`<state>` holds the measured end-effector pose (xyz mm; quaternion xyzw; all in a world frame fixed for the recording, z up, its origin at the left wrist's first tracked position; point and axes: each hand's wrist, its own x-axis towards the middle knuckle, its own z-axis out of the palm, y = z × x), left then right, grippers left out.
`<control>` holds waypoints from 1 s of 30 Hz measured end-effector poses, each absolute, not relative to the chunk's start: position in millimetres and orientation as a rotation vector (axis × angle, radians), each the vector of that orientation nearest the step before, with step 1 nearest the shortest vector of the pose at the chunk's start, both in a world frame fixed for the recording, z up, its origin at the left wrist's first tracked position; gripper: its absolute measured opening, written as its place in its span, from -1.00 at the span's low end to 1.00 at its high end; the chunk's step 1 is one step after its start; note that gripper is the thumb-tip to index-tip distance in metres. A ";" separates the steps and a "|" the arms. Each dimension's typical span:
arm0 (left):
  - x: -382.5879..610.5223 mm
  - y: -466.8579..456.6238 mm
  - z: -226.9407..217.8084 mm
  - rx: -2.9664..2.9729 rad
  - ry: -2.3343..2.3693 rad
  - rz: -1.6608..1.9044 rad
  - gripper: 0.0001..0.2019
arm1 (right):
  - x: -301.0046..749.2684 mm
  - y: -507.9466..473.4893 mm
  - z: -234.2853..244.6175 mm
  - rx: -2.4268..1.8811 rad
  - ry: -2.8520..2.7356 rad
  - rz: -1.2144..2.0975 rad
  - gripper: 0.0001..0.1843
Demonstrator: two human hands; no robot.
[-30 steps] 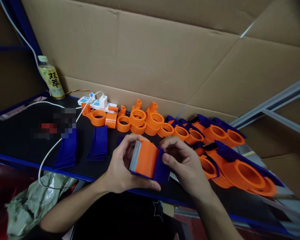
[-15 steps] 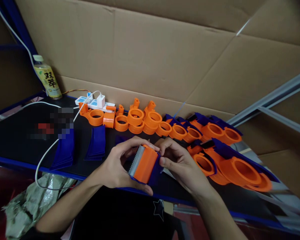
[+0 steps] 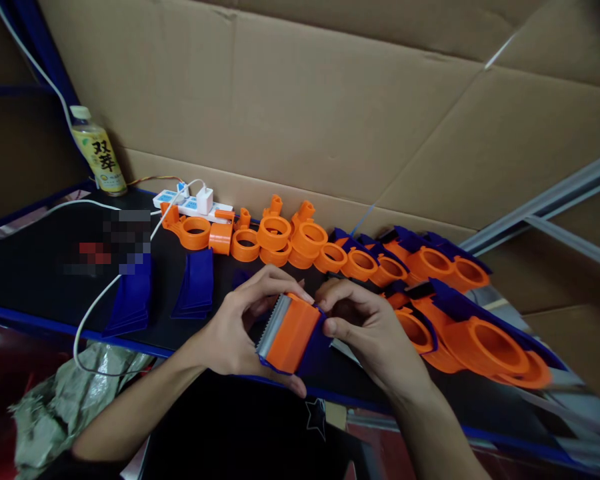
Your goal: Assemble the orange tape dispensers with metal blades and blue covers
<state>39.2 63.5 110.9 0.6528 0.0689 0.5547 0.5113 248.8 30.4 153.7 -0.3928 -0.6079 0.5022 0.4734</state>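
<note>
Bottle (image 3: 100,157): one, plastic, yellow-labelled
Blue strips (image 3: 133,300): two fanned stacks, smooth, on the black worktop (image 3: 30,270)
Power strip (image 3: 191,205): one, white
Left hand (image 3: 237,330): wrapped round the tape dispenser
Tape dispenser (image 3: 296,333): one, raised between both hands; smooth orange body, grey saw-toothed blade (image 3: 273,325), blue flap (image 3: 314,347)
Right hand (image 3: 367,327): thumb and finger pinching the flap
Orange-and-blue dispensers (image 3: 493,340): several, ring-shaped, overlapping too closely to count

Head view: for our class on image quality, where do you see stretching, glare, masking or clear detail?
In the head view, the orange rings at the right look stretched and smeared towards the edge; in the head view, a pale glint marks the dark red surface at lower left; in the head view, a pixelated patch masks detail; in the head view, the grey toothed strip looks fairly crisp.
</note>
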 end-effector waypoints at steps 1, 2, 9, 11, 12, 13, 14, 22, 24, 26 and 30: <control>38.6 64.3 110.7 1.574 0.147 1.323 -0.09 | 248.8 29.3 153.3 -0.955 -1.489 1.226 -0.80; 37.9 64.9 110.7 1.581 0.128 1.307 -0.08 | 248.5 28.0 153.0 -0.950 -1.490 1.218 -0.81; 34.4 64.0 114.3 1.584 0.114 1.286 -0.10 | 242.9 18.0 155.6 -0.932 -1.518 1.107 -0.84; 35.1 62.0 116.2 1.581 0.111 1.288 -0.11 | 241.2 16.8 157.7 -0.931 -1.535 1.089 -0.85; 36.0 60.8 117.1 1.574 0.114 1.291 -0.12 | 240.3 16.1 158.8 -0.940 -1.550 1.049 -0.86; 37.2 59.6 118.0 1.555 0.127 1.300 -0.14 | 239.4 15.1 159.8 -0.965 -1.574 0.972 -0.88; 38.9 58.4 118.6 1.521 0.153 1.319 -0.17 | 238.4 13.6 160.8 -1.008 -1.609 0.852 -0.89; 57.9 57.8 111.0 0.820 0.576 1.546 -0.55 | 223.6 -12.2 146.3 -1.269 -2.206 -0.163 -0.02; 62.7 58.5 109.0 0.692 0.581 1.474 -0.62 | 225.2 -11.4 144.4 -1.307 -2.257 -0.303 -0.06; 66.4 59.0 107.9 0.633 0.549 1.394 -0.64 | 237.5 -1.3 152.6 -1.322 -2.296 -0.319 -0.13; 67.8 60.7 107.6 0.662 0.477 1.315 -0.60 | 304.8 53.8 190.0 -1.531 -2.246 -0.306 -0.11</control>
